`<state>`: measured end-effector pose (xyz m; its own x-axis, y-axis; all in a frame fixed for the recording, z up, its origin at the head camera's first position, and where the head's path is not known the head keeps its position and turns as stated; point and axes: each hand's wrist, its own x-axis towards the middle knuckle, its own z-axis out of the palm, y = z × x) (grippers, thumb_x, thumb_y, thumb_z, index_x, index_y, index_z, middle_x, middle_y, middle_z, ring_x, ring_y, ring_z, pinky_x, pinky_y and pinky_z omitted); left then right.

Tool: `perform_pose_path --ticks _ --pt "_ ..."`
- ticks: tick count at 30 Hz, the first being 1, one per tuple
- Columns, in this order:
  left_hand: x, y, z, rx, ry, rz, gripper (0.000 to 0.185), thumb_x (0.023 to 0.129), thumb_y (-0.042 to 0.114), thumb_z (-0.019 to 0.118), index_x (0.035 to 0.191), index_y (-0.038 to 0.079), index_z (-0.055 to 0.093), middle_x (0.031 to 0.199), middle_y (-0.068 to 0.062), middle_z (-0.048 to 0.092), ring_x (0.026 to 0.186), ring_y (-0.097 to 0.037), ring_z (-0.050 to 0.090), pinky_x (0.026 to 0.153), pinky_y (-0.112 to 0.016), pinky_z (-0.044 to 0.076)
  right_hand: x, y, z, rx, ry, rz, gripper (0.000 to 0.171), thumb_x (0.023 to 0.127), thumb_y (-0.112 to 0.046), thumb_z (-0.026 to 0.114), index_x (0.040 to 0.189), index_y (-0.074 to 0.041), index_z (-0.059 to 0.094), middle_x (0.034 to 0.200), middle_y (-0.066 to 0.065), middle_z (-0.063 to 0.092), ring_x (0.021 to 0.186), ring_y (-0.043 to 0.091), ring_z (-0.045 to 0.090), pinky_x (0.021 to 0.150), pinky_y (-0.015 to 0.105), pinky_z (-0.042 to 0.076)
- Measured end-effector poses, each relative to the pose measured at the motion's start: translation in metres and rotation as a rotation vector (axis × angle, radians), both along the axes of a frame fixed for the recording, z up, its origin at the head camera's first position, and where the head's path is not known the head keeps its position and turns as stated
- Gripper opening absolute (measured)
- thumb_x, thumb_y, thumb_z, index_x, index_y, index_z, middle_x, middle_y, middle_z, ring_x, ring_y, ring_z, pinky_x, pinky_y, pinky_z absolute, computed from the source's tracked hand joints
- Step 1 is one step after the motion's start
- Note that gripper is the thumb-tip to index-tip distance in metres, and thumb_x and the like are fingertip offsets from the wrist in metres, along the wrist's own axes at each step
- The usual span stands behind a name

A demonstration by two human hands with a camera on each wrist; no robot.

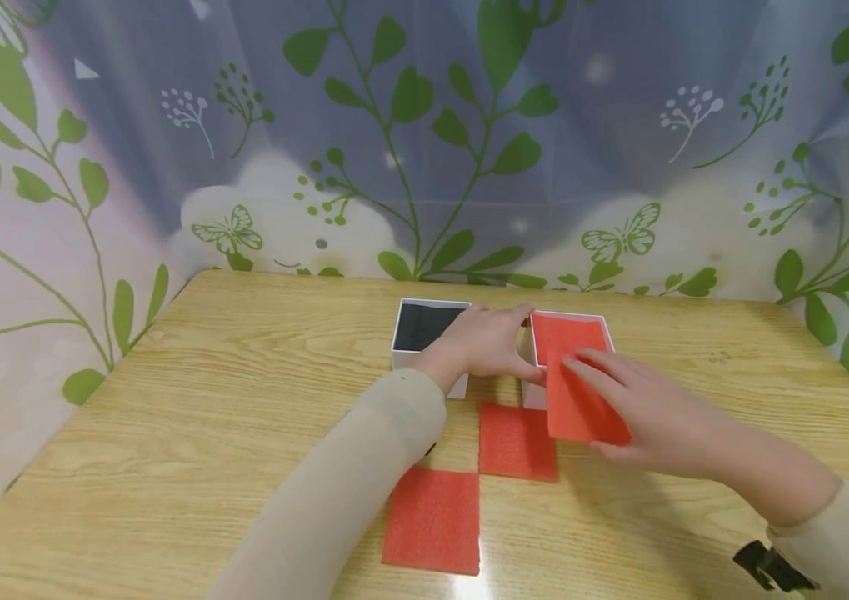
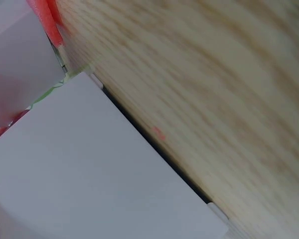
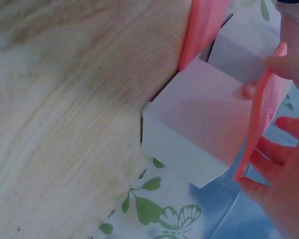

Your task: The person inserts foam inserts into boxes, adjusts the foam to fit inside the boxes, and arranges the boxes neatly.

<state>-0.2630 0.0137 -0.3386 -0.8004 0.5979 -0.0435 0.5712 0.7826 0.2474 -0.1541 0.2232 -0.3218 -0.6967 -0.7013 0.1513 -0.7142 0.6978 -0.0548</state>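
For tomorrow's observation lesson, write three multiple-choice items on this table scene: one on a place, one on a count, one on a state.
1. Where does the red sheet held by the right hand lie?
A. over the right white box
B. on the floor
C. in the left box

2. How many red sheets lie flat on the table?
A. none
B. two
C. five

3. The left white box is
A. open-topped, dark inside
B. lidded
C. crushed

Key: 1 A, the held sheet overlaps the right box. 2 B, one sheet and another. 3 A, the left box shows a dark interior.

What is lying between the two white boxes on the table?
In the head view, the left hand rests between the black-lined box and the red-lined box, its fingers touching the latter.
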Motion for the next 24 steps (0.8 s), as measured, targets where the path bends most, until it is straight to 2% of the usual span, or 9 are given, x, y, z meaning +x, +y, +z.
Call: perform_pose_path --ticks 4,11,18,24 --pt "-0.0009 -0.0003 -0.0008 0.0 0.001 -0.002 0.101 0.072 0.069 0.061 0.149 0.016 0.024 0.131 0.01 0.052 0.118 -0.007 0.048 0.11 -0.038 0.019 -0.0051 0.0009 0.0019 0.028 -0.011 -0.007 0.082 0.074 -0.025 0.077 0.14 0.0 0.036 0.14 0.021 0.037 0.123 0.042 0.039 0.095 0.056 0.038" --pt "-0.001 -0.0001 -0.0007 0.005 -0.004 0.002 0.101 0.072 0.069 0.06 0.148 0.015 0.025 0.131 0.009 0.052 0.119 -0.008 0.048 0.11 -0.038 0.018 -0.0086 0.0023 0.0051 0.057 -0.053 -0.023 0.072 0.079 -0.027 0.074 0.14 -0.005 0.042 0.143 0.021 0.036 0.127 0.042 0.035 0.098 0.057 0.034" --pt "-0.0011 0.0001 -0.0006 0.0 -0.002 -0.007 0.1 0.073 0.069 0.06 0.149 0.015 0.024 0.133 0.009 0.051 0.119 -0.008 0.048 0.11 -0.038 0.019 -0.0101 0.0032 0.0077 0.065 -0.05 0.017 0.066 0.081 -0.023 0.073 0.137 -0.002 0.045 0.142 0.021 0.038 0.125 0.041 0.04 0.094 0.054 0.04" --pt "-0.0007 -0.0001 -0.0007 -0.002 -0.004 -0.001 0.097 0.074 0.064 0.062 0.149 0.016 0.024 0.135 0.009 0.049 0.12 -0.008 0.047 0.11 -0.038 0.018 -0.0088 0.002 0.0097 0.034 -0.085 0.03 0.058 0.085 -0.016 0.069 0.136 -0.002 0.047 0.143 0.019 0.038 0.123 0.04 0.043 0.091 0.051 0.044"
